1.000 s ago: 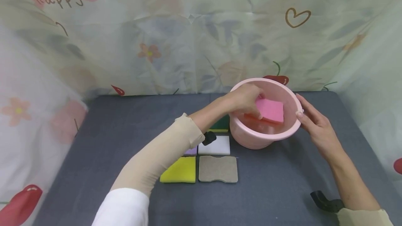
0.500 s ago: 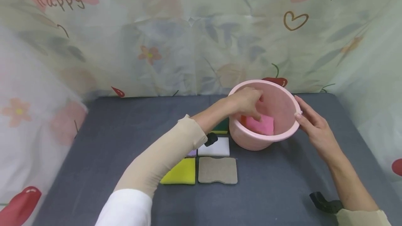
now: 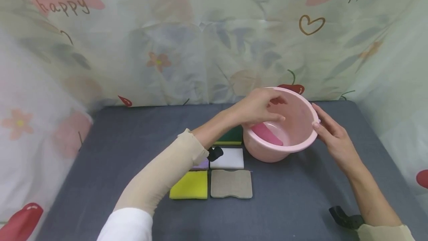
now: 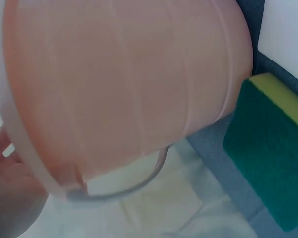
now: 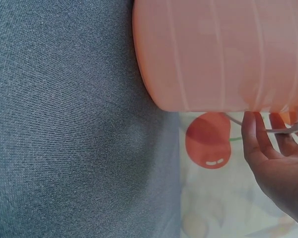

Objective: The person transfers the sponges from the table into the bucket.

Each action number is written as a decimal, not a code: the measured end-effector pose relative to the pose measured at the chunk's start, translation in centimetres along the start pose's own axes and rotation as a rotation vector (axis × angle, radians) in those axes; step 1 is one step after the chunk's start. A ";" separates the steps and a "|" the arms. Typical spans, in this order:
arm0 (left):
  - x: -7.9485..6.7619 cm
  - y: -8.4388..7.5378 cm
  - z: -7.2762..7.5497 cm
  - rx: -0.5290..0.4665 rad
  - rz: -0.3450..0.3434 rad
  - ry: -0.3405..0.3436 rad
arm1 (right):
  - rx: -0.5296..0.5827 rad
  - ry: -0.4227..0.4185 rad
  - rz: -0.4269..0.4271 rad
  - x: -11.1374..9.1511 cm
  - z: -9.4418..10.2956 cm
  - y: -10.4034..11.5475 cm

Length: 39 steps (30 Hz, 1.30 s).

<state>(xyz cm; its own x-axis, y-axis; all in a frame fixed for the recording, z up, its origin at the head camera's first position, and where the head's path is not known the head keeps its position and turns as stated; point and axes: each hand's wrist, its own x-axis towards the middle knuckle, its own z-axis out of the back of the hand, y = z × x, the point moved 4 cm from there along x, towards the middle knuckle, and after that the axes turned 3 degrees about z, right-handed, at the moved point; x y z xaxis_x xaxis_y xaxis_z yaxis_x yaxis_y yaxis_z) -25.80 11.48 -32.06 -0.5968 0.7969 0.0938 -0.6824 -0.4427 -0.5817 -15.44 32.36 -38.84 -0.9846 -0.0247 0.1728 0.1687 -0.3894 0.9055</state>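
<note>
A pink bucket (image 3: pixel 267 155) stands tilted toward me on the dark table. My left hand (image 3: pixel 259 105) reaches over its rim, the fingers spread and holding nothing. Below them, inside the bucket, a pink sponge (image 3: pixel 267 135) leans against the near wall, partly hidden by the rim. My right hand (image 3: pixel 334 137) grips the bucket's right edge, thumb and fingers at the rim. In the right wrist view its fingers (image 5: pixel 256 136) lie against the outer wall beside the thin handle (image 5: pixel 283 131). The left wrist view shows only part of the left hand (image 4: pixel 15 198) behind the rim.
Left of the bucket lie a green-and-yellow scouring sponge (image 3: pixel 230 137), a white sponge (image 3: pixel 227 158), a purple sponge (image 3: pixel 201 165), a yellow sponge (image 3: pixel 189 185) and a grey-brown sponge (image 3: pixel 231 184). A printed curtain (image 3: pixel 200 47) hangs behind the table (image 3: pixel 284 203).
My left hand has let go of the pink sponge, which dropped into the bucket and now leans at its near wall. That hand has lifted slightly; the right hand stays at the rim.
</note>
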 end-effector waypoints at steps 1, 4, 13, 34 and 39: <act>-0.2 0.1 0.3 -0.021 0.000 -0.013 | 0.001 0.000 0.000 0.0 0.0 0.0; -1.0 0.2 1.2 -0.068 -0.003 -0.053 | -0.004 -0.005 -0.003 0.0 0.0 0.1; -3.3 0.9 3.3 -0.159 -0.058 -0.188 | -0.015 -0.016 -0.006 -0.1 -0.1 0.2; -8.1 4.4 5.1 -0.165 0.006 -0.268 | 0.058 -0.018 0.036 0.0 -0.1 0.0; -10.0 5.5 4.9 -0.132 0.059 -0.251 | 0.085 -0.022 0.032 -0.1 -0.1 -0.1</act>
<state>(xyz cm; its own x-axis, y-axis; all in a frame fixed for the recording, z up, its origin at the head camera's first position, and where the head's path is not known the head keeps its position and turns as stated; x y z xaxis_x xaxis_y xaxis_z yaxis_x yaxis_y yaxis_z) -25.66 -0.90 -32.23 -0.7311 0.6370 0.2443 -0.5922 -0.4147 -0.6909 -15.33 32.27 -39.00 -0.9776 -0.0153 0.2098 0.2041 -0.3089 0.9289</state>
